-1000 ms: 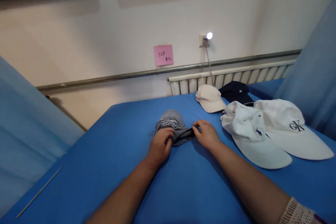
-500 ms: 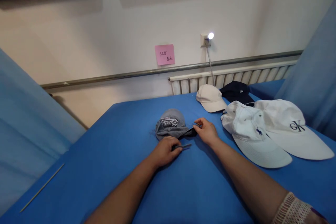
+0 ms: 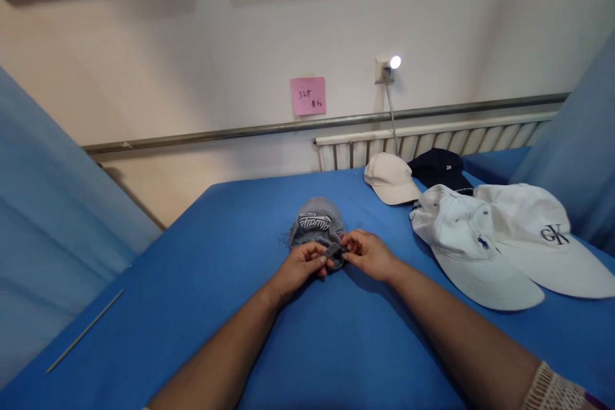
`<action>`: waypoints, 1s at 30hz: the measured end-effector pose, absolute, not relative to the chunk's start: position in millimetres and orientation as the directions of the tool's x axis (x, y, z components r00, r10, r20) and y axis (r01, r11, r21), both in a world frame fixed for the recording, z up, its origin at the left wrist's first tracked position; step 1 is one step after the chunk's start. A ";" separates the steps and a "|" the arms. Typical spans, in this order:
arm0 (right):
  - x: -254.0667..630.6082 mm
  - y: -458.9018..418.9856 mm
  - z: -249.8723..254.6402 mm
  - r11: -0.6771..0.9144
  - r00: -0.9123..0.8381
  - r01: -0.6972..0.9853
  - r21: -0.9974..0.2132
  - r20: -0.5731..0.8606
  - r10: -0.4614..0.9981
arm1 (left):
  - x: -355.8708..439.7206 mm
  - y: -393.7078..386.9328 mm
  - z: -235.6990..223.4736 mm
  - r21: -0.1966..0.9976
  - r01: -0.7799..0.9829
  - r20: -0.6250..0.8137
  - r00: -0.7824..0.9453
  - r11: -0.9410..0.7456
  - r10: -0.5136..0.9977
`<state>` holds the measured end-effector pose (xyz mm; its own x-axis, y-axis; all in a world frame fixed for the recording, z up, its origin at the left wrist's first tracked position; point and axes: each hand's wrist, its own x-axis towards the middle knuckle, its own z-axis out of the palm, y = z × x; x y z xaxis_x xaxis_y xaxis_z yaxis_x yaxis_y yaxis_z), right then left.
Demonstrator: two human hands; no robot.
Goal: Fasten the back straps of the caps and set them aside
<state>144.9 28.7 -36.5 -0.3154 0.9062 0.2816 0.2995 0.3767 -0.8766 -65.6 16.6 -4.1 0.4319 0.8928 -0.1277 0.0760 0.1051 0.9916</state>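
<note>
A grey baseball cap with white lettering lies on the blue-covered table, its back strap towards me. My left hand pinches one end of the grey strap between thumb and fingers. From the other side, my right hand is closed on the strap's other end. The two hands almost meet at the cap's near edge. The fingers partly hide where the strap ends come together, so I cannot tell whether they are joined.
On the right lie a beige cap, a navy cap, a pale cap and a white cap. A thin stick rests at the table's left edge. Blue curtains hang on both sides.
My right hand has moved left and slightly down, bringing its strap end to the left one. The left hand has lifted its strap end a little. The view has shifted slightly.
</note>
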 end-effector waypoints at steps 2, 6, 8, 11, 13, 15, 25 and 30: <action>144.7 30.1 -39.5 0.363 -0.342 0.290 -0.885 0.258 0.904 | -61.6 16.0 -6.6 0.989 0.115 -0.130 0.436 0.088 0.891; 145.2 31.7 -43.3 0.358 -0.400 0.297 -0.885 0.225 0.888 | -60.1 15.2 -3.2 0.986 0.164 -0.110 0.419 0.044 0.901; 145.2 30.6 -42.8 0.383 -0.423 0.326 -0.865 0.229 0.877 | -60.5 15.6 -1.8 0.984 0.176 -0.107 0.418 0.035 0.902; 144.6 27.0 -38.1 0.434 -0.434 0.387 -0.813 0.255 0.864 | -60.9 16.6 -2.6 0.982 0.186 -0.115 0.422 0.038 0.899; 143.9 24.5 -33.4 0.474 -0.449 0.423 -0.773 0.275 0.850 | -61.1 17.0 -3.9 0.981 0.188 -0.119 0.423 0.041 0.898; 142.9 22.6 -29.3 0.498 -0.452 0.454 -0.739 0.290 0.843 | -61.4 17.3 -5.1 0.981 0.191 -0.123 0.421 0.045 0.899; 141.4 15.9 -20.3 0.505 -0.440 0.469 -0.725 0.303 0.845 | -60.6 16.0 -5.6 0.985 0.161 -0.126 0.415 0.064 0.901; 141.8 15.6 -19.6 0.485 -0.431 0.506 -0.713 0.279 0.858 | -59.5 15.3 -4.7 0.985 0.164 -0.123 0.408 0.060 0.904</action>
<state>141.8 15.6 -19.6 -0.4305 0.8584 0.2791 0.5056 0.4855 -0.7132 -59.5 15.3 -4.7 0.4084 0.9045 -0.1232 0.1642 0.0600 0.9846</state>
